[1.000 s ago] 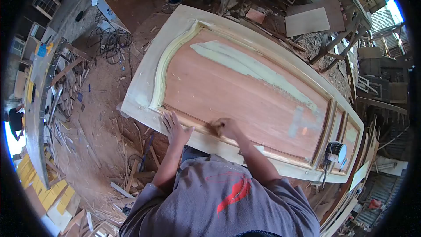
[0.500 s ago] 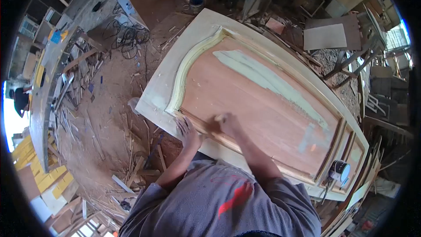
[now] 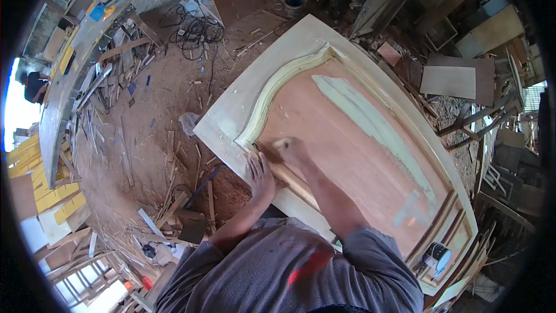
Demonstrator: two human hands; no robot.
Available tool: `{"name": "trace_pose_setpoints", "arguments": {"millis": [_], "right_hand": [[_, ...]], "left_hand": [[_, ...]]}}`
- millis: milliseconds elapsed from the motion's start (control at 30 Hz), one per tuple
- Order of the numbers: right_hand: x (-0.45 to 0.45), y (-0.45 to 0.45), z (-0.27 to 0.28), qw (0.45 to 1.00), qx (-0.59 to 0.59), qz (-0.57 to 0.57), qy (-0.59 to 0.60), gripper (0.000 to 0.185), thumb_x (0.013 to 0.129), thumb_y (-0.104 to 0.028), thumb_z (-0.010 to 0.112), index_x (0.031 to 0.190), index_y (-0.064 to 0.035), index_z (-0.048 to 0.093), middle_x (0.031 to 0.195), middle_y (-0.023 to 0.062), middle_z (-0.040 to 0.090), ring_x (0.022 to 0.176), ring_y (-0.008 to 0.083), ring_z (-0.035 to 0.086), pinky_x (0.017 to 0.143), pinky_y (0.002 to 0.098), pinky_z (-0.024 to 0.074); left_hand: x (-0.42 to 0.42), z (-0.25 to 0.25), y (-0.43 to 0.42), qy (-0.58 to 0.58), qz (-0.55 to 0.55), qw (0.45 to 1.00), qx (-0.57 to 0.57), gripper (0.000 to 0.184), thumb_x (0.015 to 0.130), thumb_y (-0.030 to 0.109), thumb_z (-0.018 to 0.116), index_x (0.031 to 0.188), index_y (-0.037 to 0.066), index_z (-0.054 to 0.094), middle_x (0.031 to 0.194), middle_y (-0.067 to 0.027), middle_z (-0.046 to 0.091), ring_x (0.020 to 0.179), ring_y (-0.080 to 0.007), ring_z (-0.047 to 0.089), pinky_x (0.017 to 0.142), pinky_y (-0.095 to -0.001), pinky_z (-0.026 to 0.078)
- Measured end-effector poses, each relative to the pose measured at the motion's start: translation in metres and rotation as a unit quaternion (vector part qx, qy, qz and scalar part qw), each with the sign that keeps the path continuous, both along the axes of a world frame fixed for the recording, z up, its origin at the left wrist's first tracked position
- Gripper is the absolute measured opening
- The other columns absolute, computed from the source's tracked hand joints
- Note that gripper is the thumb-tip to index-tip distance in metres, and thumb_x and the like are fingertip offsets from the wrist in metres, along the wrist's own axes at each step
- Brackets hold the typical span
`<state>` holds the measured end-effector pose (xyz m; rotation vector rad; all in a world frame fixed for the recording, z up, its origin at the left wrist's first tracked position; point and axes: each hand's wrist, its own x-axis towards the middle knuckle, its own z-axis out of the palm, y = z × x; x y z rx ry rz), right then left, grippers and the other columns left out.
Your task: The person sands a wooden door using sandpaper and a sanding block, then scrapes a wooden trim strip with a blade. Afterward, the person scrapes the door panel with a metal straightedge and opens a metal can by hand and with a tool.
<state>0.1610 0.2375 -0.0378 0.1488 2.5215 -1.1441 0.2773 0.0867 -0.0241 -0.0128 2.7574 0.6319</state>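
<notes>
One door (image 3: pixel 347 150): our left hand (image 3: pixel 260 175) lies spread at the trim (image 3: pixel 298 185), right hand (image 3: pixel 293 149) pinches a pad (image 3: pixel 280 144); uneven pressure could gouge wood.

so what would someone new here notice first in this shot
The big wooden door fills the middle, a long pale green patch running along its reddish face. At its near edge lies the spread left hand, with the blurred right hand close by, seemingly closed on a small tan piece. A tin stands out at lower right.
</notes>
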Motion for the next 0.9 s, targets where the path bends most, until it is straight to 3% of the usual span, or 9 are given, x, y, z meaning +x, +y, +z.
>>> {"name": "trace_pose_setpoints", "arguments": {"millis": [33,133,267,400,500,600,733,800,900], "right_hand": [[0.004,-0.01,0.012,0.992,-0.096,0.059,-0.058,0.015,0.097,-0.015,0.068,0.104,-0.0067,0.079,0.095,0.017,0.077,0.087,0.0253,0.074,0.078,0.0409,0.0577],[-0.016,0.013,0.025,0.99,-0.094,0.004,0.101,0.013,0.095,-0.013,0.069,0.096,-0.0059,0.08,0.095,0.0186,0.078,0.081,0.0298,0.075,0.073,0.0417,0.0582],[-0.059,0.121,0.001,0.942,0.128,-0.109,0.29,0.015,0.094,-0.012,0.066,0.086,-0.0047,0.075,0.088,0.0162,0.076,0.07,0.0337,0.071,0.066,0.0417,0.0575],[-0.026,0.09,-0.056,0.955,0.163,-0.139,0.206,0.012,0.092,-0.012,0.067,0.086,-0.0041,0.074,0.089,0.0181,0.075,0.081,0.0388,0.073,0.074,0.046,0.0587],[0.023,0.009,-0.052,0.974,0.032,0.065,0.214,0.011,0.092,-0.012,0.07,0.095,-0.0038,0.076,0.093,0.019,0.077,0.091,0.0338,0.076,0.081,0.0474,0.0586],[0.005,0.009,0.05,0.988,-0.111,0.041,-0.101,0.012,0.091,-0.011,0.071,0.1,-0.0042,0.077,0.094,0.0183,0.077,0.093,0.0293,0.077,0.082,0.0453,0.059],[-0.065,0.088,-0.007,0.979,0.003,-0.138,0.153,0.01,0.097,-0.01,0.069,0.1,-0.0024,0.075,0.087,0.0165,0.075,0.079,0.0244,0.075,0.07,0.0401,0.0586],[-0.099,0.11,-0.004,0.889,0.198,-0.144,0.388,0.014,0.1,-0.015,0.067,0.1,-0.0026,0.075,0.085,0.0168,0.075,0.078,0.0287,0.074,0.071,0.0422,0.0586],[-0.121,0.077,-0.064,0.959,0.128,-0.105,0.23,0.019,0.1,-0.018,0.066,0.1,-0.0014,0.075,0.091,0.0189,0.075,0.081,0.0305,0.073,0.076,0.0438,0.0578]], "left_hand": [[0.0,0.0,-0.001,-0.006,-0.002,1.0,-0.005,0.153,0.068,0.054,0.095,0.165,-0.011,-0.004,0.164,-0.0501,0.0,0.159,-0.0597,0.001,0.129,-0.0661,0.008],[-0.003,0.001,0.0,-0.006,-0.006,1.0,-0.013,0.153,0.069,0.057,0.093,0.165,-0.011,-0.004,0.163,-0.0514,0.001,0.159,-0.0613,0.002,0.13,-0.0659,0.008],[-0.002,-0.002,-0.001,-0.008,-0.008,1.0,-0.018,0.151,0.07,0.06,0.091,0.165,-0.013,-0.002,0.163,-0.0522,0.003,0.158,-0.0625,0.002,0.13,-0.0654,0.008],[-0.001,-0.006,0.0,-0.006,-0.012,0.999,-0.03,0.149,0.071,0.061,0.09,0.164,-0.014,0.001,0.163,-0.052,0.005,0.158,-0.062,0.003,0.13,-0.0653,0.008],[-0.002,0.0,-0.001,0.0,-0.013,1.0,-0.008,0.152,0.071,0.058,0.091,0.164,-0.014,-0.005,0.161,-0.0527,0.003,0.157,-0.0629,0.002,0.129,-0.0663,0.004],[-0.003,0.001,-0.002,-0.006,-0.011,1.0,-0.002,0.151,0.072,0.059,0.09,0.163,-0.015,-0.005,0.161,-0.053,0.003,0.157,-0.063,0.002,0.13,-0.0658,0.004],[0.005,-0.03,-0.005,0.024,-0.017,0.997,-0.07,0.149,0.071,0.06,0.09,0.165,-0.012,0.0,0.164,-0.0508,0.004,0.159,-0.0609,0.004,0.131,-0.0642,0.007],[0.002,-0.015,-0.002,0.005,-0.013,0.998,-0.06,0.15,0.071,0.061,0.09,0.166,-0.011,-0.002,0.164,-0.05,0.003,0.159,-0.0601,0.004,0.131,-0.0639,0.007],[-0.004,0.003,0.0,-0.027,-0.016,0.998,-0.048,0.152,0.07,0.063,0.089,0.166,-0.011,-0.004,0.165,-0.0491,0.003,0.159,-0.0588,0.003,0.131,-0.0626,0.006]]}}
